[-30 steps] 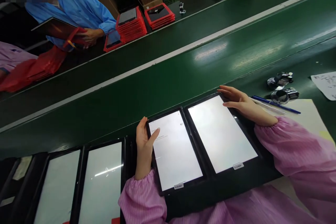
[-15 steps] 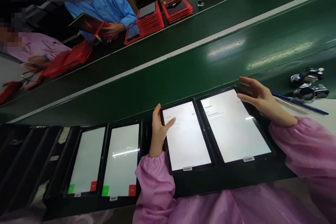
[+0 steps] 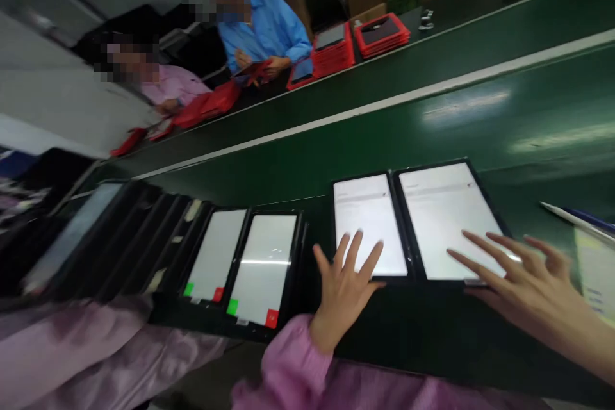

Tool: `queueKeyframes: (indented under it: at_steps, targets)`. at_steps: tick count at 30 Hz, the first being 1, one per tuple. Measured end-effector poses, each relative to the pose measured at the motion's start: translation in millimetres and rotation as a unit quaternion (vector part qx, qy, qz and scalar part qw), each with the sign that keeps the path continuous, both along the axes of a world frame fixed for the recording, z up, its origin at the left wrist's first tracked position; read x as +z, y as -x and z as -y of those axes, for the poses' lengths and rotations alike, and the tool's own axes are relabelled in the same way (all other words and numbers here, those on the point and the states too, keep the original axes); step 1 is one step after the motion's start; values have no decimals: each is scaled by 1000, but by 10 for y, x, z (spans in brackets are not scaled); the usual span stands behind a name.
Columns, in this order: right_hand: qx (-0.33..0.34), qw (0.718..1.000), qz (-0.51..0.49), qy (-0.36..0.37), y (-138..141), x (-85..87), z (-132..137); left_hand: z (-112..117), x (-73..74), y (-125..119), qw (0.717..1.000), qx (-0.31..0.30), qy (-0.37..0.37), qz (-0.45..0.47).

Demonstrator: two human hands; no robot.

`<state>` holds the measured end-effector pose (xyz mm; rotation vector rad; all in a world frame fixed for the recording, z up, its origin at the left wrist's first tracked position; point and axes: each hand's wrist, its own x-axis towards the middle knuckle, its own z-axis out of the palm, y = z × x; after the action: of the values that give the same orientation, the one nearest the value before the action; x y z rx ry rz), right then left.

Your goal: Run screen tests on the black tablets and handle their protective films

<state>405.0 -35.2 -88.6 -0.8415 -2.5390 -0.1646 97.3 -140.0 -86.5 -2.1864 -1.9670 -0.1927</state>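
Two lit tablets lie side by side on the green belt in front of me. My left hand (image 3: 346, 282) is spread open, its fingertips over the bottom edge of the left tablet (image 3: 368, 218). My right hand (image 3: 516, 278) is also open with fingers stretched out across the lower right corner of the right tablet (image 3: 442, 211). Neither hand holds anything. Both sleeves are pink.
Two more tablets (image 3: 245, 259) with green and red squares lie to the left, beside a row of dark tablets (image 3: 120, 230). A pen (image 3: 576, 218) and paper are at right. Across the conveyor (image 3: 432, 115), two people handle red cases (image 3: 336, 51) near cardboard boxes.
Both hands have left the tablets' top corners and come down to the near edges, fingers spread. The view has swung left, showing more of the tablet row and the people opposite.
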Motion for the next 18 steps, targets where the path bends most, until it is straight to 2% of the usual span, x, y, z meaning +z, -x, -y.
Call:
queueKeyframes:
  at_steps: [2, 3, 6, 8, 9, 11, 13, 14, 16, 18]
  targets:
    - [-20, 999, -28, 13, 127, 11, -431, -523, 161, 3, 995, 66, 75, 15]
    - [-43, 997, -49, 44, 225, 32, -660, -797, 252, 16, 989, 92, 111, 30]
    - [-136, 965, -120, 188, 598, 171, -1272, -1508, 506, 53, 971, 162, 152, 82]
    - [-176, 939, -152, 253, 826, 285, -1521, -1784, 642, 77, 964, 192, 147, 108]
    - [-183, 931, -162, 272, 917, 329, -1578, -1839, 706, 109, 961, 201, 142, 124]
    - [-171, 912, -170, 331, 1056, 371, -1541, -1760, 850, 262, 953, 211, 134, 168]
    - [-125, 873, -166, 441, 1171, 354, -1307, -1430, 1026, 577, 940, 231, 124, 217]
    - [-91, 840, -156, 511, 1234, 331, -1128, -1182, 1123, 790, 930, 255, 116, 240]
    - [-22, 744, -132, 655, 1410, 273, -696, -578, 1308, 1276, 893, 337, 101, 279]
    - [24, 633, -123, 764, 1684, 210, -246, 65, 1424, 1751, 836, 447, 76, 308]
